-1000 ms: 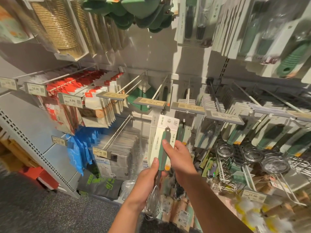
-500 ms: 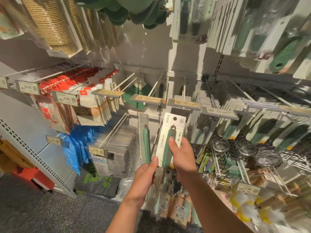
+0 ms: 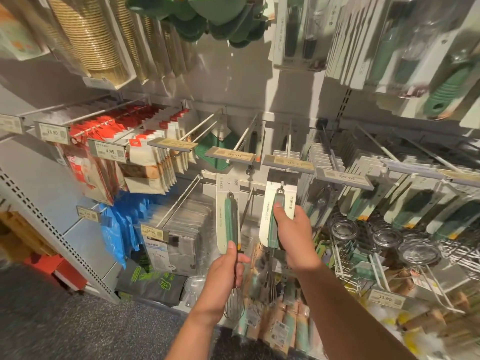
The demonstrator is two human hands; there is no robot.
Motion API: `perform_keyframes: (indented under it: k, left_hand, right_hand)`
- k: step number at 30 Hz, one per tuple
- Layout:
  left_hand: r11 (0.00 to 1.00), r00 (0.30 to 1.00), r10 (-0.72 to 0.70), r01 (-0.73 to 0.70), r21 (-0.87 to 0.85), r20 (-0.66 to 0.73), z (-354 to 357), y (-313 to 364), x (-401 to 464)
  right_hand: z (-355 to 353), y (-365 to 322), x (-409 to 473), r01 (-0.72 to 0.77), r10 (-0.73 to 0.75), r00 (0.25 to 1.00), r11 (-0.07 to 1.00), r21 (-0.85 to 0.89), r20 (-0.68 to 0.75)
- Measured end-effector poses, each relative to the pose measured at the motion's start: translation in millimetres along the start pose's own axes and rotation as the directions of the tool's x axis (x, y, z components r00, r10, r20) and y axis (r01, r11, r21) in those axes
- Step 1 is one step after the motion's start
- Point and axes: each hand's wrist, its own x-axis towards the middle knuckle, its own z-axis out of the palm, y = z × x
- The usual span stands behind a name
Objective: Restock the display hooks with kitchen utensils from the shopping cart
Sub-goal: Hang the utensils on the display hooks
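Right hand (image 3: 293,235): thumb pressed on the green handle of a carded whisk (image 3: 276,216), fingers wrapped behind the card, gripping it. Card top lifted to the tip of a display hook (image 3: 288,141), just under its price tag (image 3: 288,161); whether the hang hole is on the prong cannot be told.

Left hand (image 3: 224,271): fingers closed round the lower handle of a second whisk (image 3: 230,224), thumb up along the card, wire head hanging below the palm. Held upright, apart from any hook, left of the first.

Outward: neighbouring hook (image 3: 242,137) to the left looks nearly bare; hooks to the right are packed with carded green-handled utensils. Red-and-white packets (image 3: 145,152) hang further left. The shopping cart is out of view.

Risks, as judged:
- Hole misses the prong tip, card slips off, whisk drops onto stock below. Cause: one-handed aim from below with the tag blocking the view.
- Card tears at the hole if pushed at an angle.
- The second whisk's wires may snag hanging stock while the left hand waits.
- Wrong hook for the product; the tag is too blurred to check.
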Motion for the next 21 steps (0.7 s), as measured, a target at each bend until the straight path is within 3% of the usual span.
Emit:
perform_keyframes:
  k: [12,21]
  left_hand:
    - [1.000,1.000,0.008,-0.008,0.004,-0.011,-1.1,1.0,0.9]
    - [0.999,1.000,-0.001,0.001,0.054,-0.002,3.2,1.7,3.7]
  right_hand:
    - [2.0,-18.3,43.3,-0.219,0.219,0.976,0.976,0.001,-0.008]
    - [-8.8,8.1,45.4,-0.377,0.387,0.913,0.922,-0.092,0.129]
